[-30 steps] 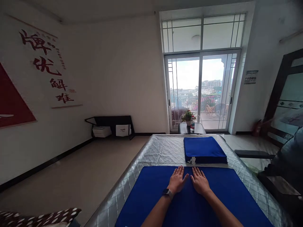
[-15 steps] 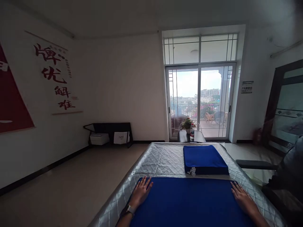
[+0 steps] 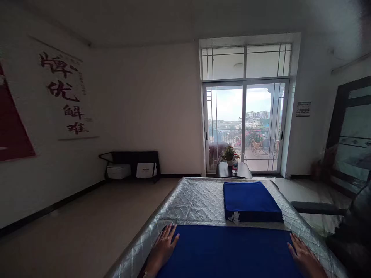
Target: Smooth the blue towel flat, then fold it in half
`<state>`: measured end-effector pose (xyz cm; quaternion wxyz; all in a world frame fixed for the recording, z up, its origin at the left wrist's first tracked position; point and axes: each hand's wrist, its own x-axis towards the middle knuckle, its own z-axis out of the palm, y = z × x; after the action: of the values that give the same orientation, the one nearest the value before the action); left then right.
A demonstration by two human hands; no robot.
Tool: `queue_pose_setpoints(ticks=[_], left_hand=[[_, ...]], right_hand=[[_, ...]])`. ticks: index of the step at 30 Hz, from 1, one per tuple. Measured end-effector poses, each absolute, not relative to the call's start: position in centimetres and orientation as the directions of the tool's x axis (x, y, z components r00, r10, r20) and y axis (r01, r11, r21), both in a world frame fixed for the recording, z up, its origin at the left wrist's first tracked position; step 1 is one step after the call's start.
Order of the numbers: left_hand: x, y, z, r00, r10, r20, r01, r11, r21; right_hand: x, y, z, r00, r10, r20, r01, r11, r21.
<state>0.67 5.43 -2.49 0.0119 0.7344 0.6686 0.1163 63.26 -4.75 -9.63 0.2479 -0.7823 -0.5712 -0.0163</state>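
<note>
A blue cloth [image 3: 232, 251] lies spread flat at the near end of the silver quilted table cover [image 3: 188, 200]. My left hand [image 3: 162, 245] rests palm down on the cloth's far left corner, fingers stretched out. On the far right corner lies my right hand [image 3: 304, 253], its fingers straight and thumb apart. Beyond the spread cloth sits a stack of folded blue cloths [image 3: 252, 200], with white tags [image 3: 234, 217] poking out at its front left. The near part of the spread cloth runs out of view.
A dark armrest [image 3: 317, 208] and chair stand close by the table's right side. Past the far end is a small black table [image 3: 223, 170] with a potted plant [image 3: 230, 154] and a bottle [image 3: 234, 164]. A black bench [image 3: 133, 156] with white boxes stands by the back wall.
Both hands sit lower in view, the left one slightly further left and the right one slightly further right. The table and cloths also appear lower, as my view has tilted a little upward.
</note>
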Motion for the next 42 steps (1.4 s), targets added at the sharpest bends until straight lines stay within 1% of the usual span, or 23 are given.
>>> queue_pose_setpoints(ticks=[2,6,9,15,18,23,26,31,35,40,42], left_hand=[[0.7,5.6,-2.7,0.084,0.989,0.125,0.985,-0.101,0.140],[0.8,5.7,-2.7,0.075,0.986,0.150,0.988,-0.093,0.122],[1.0,5.4,-2.4,0.056,0.986,0.157,0.991,-0.075,0.115],[1.3,5.1,-1.9,0.061,0.990,0.128,0.994,-0.072,0.079],[1.2,5.3,-2.2,0.065,0.987,0.145,0.994,-0.076,0.074],[1.1,5.2,-2.3,0.077,0.980,0.183,0.994,-0.089,0.060],[1.4,4.8,-1.6,0.085,0.983,0.162,0.994,-0.094,0.046],[1.8,4.0,-0.5,0.059,0.988,0.144,0.993,-0.072,0.089],[1.9,3.7,-0.2,0.062,0.989,0.131,0.994,-0.073,0.080],[1.8,3.8,-0.5,0.075,0.984,0.161,0.995,-0.084,0.050],[1.6,4.0,-0.8,0.097,0.976,0.195,0.992,-0.110,0.057]], right_hand=[[63.4,-4.9,-9.5,0.346,0.899,0.270,0.895,-0.229,-0.383],[63.7,-4.8,-9.8,0.336,0.908,0.248,0.897,-0.228,-0.379],[63.7,-4.6,-10.0,0.336,0.907,0.253,0.906,-0.237,-0.352],[63.2,-4.3,-9.9,0.333,0.918,0.216,0.921,-0.267,-0.284],[63.0,-4.3,-9.8,0.357,0.904,0.237,0.913,-0.283,-0.296],[63.0,-4.5,-9.7,0.361,0.891,0.276,0.906,-0.265,-0.331],[63.0,-4.7,-9.3,0.345,0.897,0.276,0.907,-0.244,-0.344],[62.8,-4.7,-9.0,0.372,0.897,0.241,0.889,-0.270,-0.369],[63.3,-4.7,-9.3,0.359,0.898,0.256,0.889,-0.246,-0.386],[63.2,-4.9,-9.1,0.334,0.908,0.254,0.906,-0.235,-0.353],[62.7,-4.8,-8.9,0.356,0.898,0.259,0.907,-0.265,-0.328]])
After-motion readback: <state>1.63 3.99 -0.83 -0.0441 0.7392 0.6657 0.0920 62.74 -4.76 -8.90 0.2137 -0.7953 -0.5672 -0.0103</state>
